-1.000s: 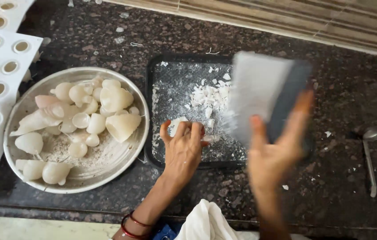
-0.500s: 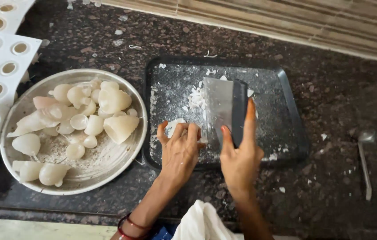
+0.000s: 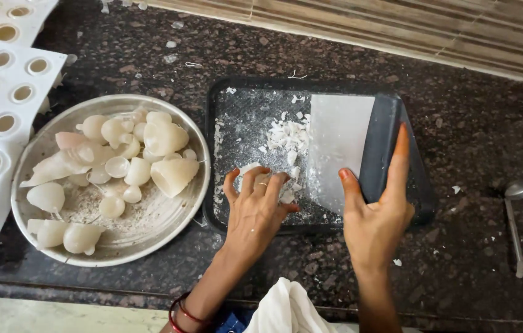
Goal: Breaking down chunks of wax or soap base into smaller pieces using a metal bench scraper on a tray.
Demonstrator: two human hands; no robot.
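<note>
Pinching the near end of a flat scraper, the right hand keeps it on the dark tray. It looks stiff and light, best gripped by its dark spine. Left hand curls over a brittle white piece; white shavings look crumbly.

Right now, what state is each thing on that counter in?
Left hand: grip closed over a white lump on the tray.
Right hand: grip holding the flat scraper blade, edge down.
Black rectangular tray: dusted with white flakes.
Round metal bowl: holds pale moulded pieces.
White mould sheets: cavities look empty.
Metal spoon: lying flat, untouched.
</note>
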